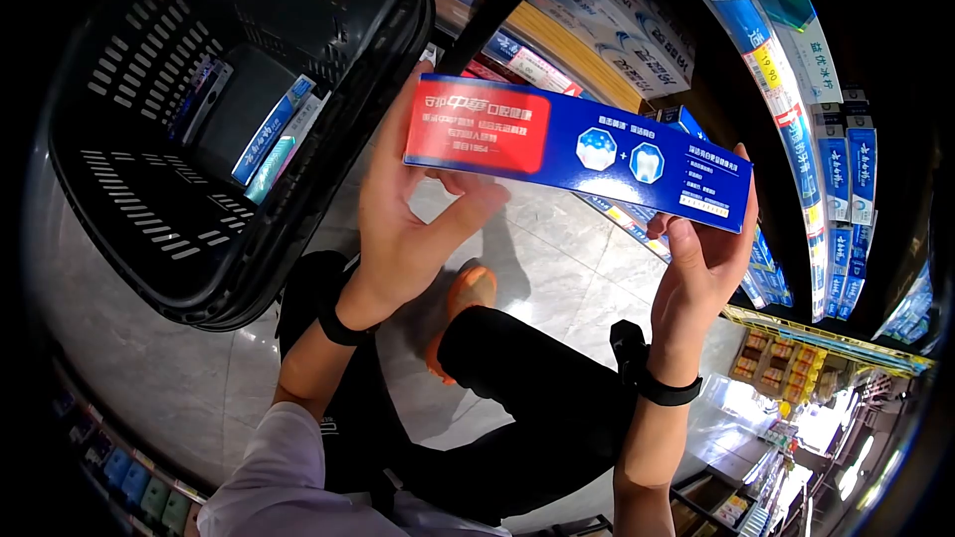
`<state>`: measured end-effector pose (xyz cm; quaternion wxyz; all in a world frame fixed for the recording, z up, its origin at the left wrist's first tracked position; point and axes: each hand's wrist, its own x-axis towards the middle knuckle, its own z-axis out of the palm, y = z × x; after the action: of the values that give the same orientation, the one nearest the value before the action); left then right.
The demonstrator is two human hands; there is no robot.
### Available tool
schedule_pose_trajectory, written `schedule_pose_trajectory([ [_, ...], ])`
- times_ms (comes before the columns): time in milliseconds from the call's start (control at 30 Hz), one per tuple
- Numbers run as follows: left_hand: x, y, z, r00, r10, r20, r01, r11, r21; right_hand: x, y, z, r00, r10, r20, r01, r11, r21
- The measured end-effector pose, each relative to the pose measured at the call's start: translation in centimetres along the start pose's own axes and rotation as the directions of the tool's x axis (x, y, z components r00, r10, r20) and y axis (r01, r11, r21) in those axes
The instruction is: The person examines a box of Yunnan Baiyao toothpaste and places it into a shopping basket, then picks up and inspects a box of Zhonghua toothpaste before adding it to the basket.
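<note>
A blue and red toothpaste box (572, 154) is held up between my two hands, its printed side with tooth pictures facing me. My left hand (403, 219) grips the red end, thumb underneath and fingers partly hidden behind the box. At the blue end, my right hand (701, 264) closes around the lower corner with its thumb in front. To the left stands a black shopping basket (234, 268) with slotted walls. Inside it lie a blue and white toothpaste box (274, 129), a teal box (271, 169) and a dark purple package (206, 99).
Store shelves (786, 139) curve along the right, with price strips and several blue toothpaste boxes (848, 174). White boxes (627, 40) are stacked behind the held box. Grey tiled floor (557, 249) lies below, with my orange shoe (468, 298) on it. Another shelf (129, 467) runs at lower left.
</note>
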<state>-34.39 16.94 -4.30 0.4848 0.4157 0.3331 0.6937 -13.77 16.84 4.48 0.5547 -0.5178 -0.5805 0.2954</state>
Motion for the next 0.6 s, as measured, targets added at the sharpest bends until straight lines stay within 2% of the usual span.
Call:
schedule_pose_trajectory([
  [67,0.01,-0.28,-0.05,0.996,0.086,0.04,-0.088,0.994,0.066,0.02,-0.27,-0.11,0.997,0.074,0.022,-0.075,0.996,0.051],
  [600,0.23,-0.17,0.61,0.993,0.12,-0.012,-0.119,0.989,0.094,0.45,-0.19,-0.23,0.989,0.139,0.041,-0.141,0.989,0.049],
])
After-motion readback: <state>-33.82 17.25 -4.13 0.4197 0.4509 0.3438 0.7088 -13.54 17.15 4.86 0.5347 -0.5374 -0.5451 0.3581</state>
